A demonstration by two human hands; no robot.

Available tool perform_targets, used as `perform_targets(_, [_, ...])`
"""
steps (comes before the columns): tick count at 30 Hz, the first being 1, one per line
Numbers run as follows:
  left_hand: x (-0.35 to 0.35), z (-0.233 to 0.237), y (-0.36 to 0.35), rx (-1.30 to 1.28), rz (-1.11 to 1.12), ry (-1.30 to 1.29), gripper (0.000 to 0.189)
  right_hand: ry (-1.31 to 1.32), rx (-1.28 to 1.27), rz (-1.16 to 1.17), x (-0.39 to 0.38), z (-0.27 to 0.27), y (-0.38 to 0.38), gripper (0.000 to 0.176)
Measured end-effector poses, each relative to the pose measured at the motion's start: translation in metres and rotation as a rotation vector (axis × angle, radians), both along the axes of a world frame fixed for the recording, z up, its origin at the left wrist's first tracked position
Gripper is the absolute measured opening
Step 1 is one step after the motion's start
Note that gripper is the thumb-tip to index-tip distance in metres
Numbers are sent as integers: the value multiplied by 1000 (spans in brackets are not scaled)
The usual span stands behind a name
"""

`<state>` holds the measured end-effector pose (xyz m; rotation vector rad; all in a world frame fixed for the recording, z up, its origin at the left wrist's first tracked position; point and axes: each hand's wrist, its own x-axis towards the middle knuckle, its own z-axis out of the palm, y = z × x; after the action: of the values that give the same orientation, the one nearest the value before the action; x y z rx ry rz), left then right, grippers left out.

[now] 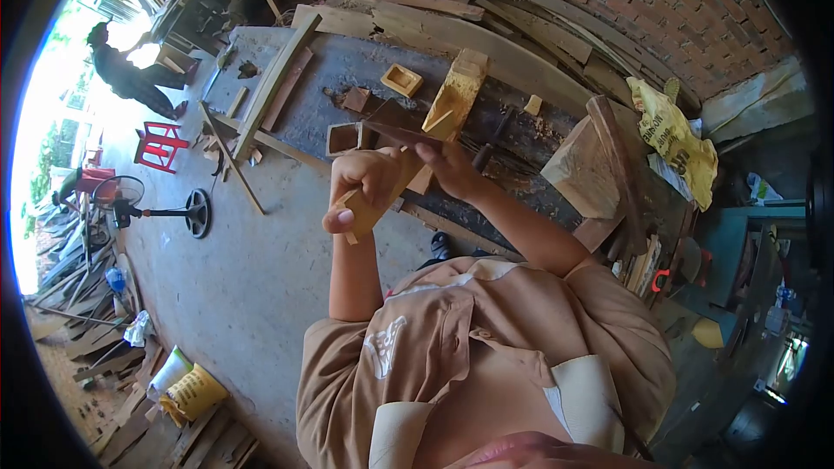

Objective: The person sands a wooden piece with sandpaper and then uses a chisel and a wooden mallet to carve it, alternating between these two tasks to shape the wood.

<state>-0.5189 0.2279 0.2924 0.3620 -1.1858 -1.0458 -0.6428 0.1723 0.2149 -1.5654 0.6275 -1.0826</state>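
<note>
My left hand (363,178) is closed round a pale wooden strip (356,207), its thumb near the strip's close end. Above the bench, my right hand (453,171) grips a dark, flat, blade-like tool (395,132), which reaches left across the strip in this view; its exact kind I cannot tell. Just beyond the hands lies a thick yellowish wood block (459,91) on the dark workbench (304,113). Near the tool are a small hollowed wooden box (402,80) and another open box (345,139).
Long boards (408,22) line the brick wall (678,9). A large wood block (584,175) and a yellow sack (673,135) are on the right. To the left stand a fan (198,213), a red stool (161,148) and another person (130,69); wood scraps (69,269) lie beyond.
</note>
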Motion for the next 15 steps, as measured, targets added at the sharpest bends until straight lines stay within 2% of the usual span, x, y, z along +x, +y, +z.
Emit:
perform_targets(2, [1, 1, -1, -8, -10, -21, 37, -7, 45, 40, -10, -14, -20, 46])
perform_targets(4, [3, -3, 2, -21, -20, 7, 37, 632, 332, 33, -18, -72, -55, 47])
perform_targets(6, [-2, 0, 4, -2, -7, -5, 37, 592, 294, -49, -23, -114, -75, 46])
perform_targets(8, [-2, 3, 1, 11, 6, -19, 38, 550, 251, -133, -17, -133, -88, 46])
perform_targets(10, [0, 1, 1, 12, 35, 23, 38, 589, 168, -153, -8, -147, -94, 46])
perform_targets(15, [9, 0, 3, 39, 26, -53, 39, 544, 175, -157, 3, -167, -103, 44])
